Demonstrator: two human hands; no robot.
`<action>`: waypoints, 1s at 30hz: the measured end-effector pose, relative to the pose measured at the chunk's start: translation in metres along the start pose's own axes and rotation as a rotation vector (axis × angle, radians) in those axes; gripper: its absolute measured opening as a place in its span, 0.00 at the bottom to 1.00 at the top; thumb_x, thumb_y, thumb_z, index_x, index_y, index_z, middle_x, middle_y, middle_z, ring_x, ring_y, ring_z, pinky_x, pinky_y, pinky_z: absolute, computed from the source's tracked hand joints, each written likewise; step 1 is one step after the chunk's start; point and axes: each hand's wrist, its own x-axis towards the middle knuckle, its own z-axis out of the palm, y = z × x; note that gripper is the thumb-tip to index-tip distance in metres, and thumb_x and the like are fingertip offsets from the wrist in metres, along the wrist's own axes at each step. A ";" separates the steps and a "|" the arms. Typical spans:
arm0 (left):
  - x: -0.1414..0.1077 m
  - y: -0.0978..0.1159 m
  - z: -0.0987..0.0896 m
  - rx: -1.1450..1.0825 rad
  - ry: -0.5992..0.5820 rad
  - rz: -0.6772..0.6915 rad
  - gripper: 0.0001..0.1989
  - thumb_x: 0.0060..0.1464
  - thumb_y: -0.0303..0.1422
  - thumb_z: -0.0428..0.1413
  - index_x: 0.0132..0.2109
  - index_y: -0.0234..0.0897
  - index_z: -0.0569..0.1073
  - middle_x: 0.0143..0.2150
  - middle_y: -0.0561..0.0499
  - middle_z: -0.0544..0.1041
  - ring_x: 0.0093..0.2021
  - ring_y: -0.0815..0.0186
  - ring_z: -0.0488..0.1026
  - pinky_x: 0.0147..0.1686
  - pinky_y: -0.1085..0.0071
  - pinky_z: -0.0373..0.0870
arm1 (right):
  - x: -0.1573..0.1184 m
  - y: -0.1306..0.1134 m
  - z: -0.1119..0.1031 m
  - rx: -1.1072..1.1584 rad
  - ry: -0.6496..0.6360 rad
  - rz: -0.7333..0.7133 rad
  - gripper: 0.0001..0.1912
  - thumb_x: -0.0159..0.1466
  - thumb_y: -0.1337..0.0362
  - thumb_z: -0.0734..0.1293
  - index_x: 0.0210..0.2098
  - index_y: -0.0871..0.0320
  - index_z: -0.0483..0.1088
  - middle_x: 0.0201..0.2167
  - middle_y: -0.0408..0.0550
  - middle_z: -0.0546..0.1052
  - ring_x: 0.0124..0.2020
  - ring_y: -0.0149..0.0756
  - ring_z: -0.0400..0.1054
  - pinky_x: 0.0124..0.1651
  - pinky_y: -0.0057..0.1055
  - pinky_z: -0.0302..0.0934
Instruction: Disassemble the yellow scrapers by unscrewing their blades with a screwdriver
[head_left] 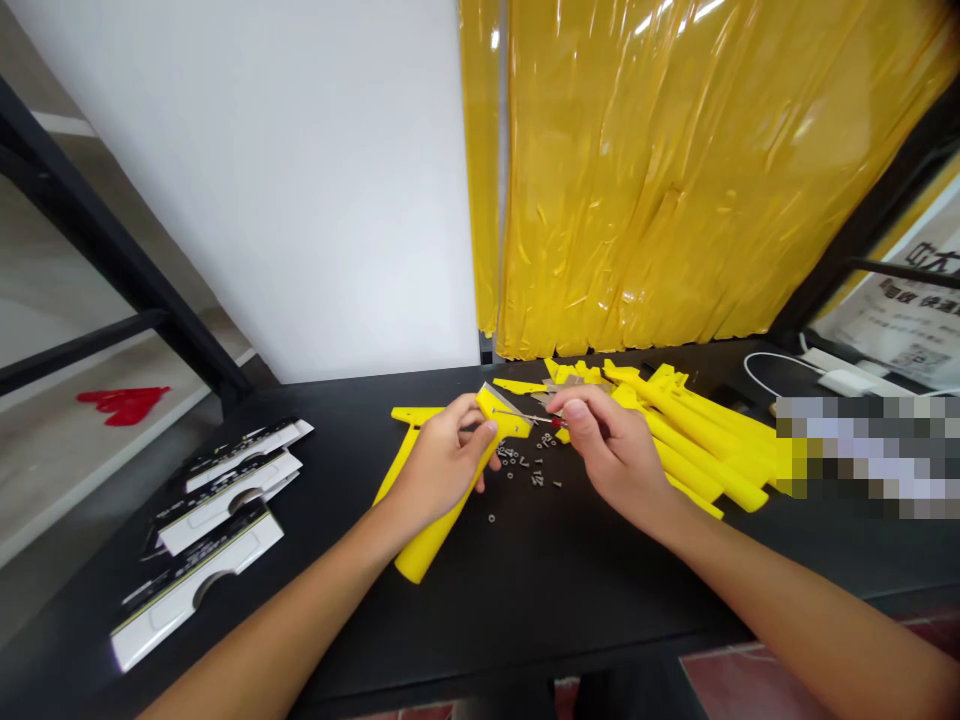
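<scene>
My left hand (451, 455) is closed round the upper part of a yellow plastic piece (431, 545) with a long rounded handle, lifted over the black table. Between the fingers of my right hand (611, 450) is a screwdriver (557, 422) with a red handle. Its thin shaft points left, and the tip meets the top of the yellow piece near a screw. Another yellow piece (396, 462) lies behind my left hand, partly hidden by it. Several small screws and nuts (538, 479) are scattered on the table between my hands.
A pile of yellow parts (697, 435) lies at the back right of the black table (525, 600). Several black and white boxes (202, 585) lie on the left. A white power strip (847, 378) with a cable is at the far right. Yellow plastic curtains (637, 200) hang behind the table.
</scene>
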 end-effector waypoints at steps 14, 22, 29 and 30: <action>-0.005 0.011 0.012 -0.289 -0.162 -0.274 0.06 0.65 0.35 0.54 0.43 0.39 0.67 0.25 0.54 0.77 0.17 0.69 0.70 0.19 0.73 0.67 | 0.006 -0.002 -0.012 -0.076 0.057 -0.102 0.11 0.73 0.58 0.60 0.38 0.53 0.71 0.33 0.46 0.78 0.32 0.35 0.71 0.36 0.33 0.63; -0.002 0.011 0.003 -0.376 -0.180 -0.385 0.09 0.64 0.37 0.54 0.47 0.38 0.69 0.25 0.50 0.78 0.17 0.68 0.70 0.20 0.74 0.66 | 0.007 -0.003 -0.014 -0.144 0.025 -0.131 0.12 0.72 0.63 0.59 0.46 0.53 0.74 0.37 0.46 0.79 0.29 0.33 0.68 0.35 0.34 0.62; -0.004 0.012 0.007 -0.333 -0.228 -0.404 0.09 0.65 0.38 0.54 0.47 0.37 0.68 0.25 0.49 0.78 0.17 0.69 0.70 0.20 0.75 0.64 | 0.008 -0.001 -0.013 -0.031 0.043 -0.073 0.15 0.71 0.64 0.61 0.57 0.52 0.65 0.28 0.42 0.70 0.27 0.34 0.66 0.30 0.32 0.61; -0.004 0.012 0.007 -0.328 -0.235 -0.406 0.10 0.65 0.38 0.54 0.47 0.37 0.68 0.26 0.49 0.78 0.18 0.68 0.70 0.20 0.75 0.64 | 0.009 0.000 -0.013 -0.011 0.033 -0.089 0.16 0.70 0.65 0.61 0.57 0.52 0.65 0.28 0.41 0.69 0.26 0.34 0.65 0.29 0.32 0.60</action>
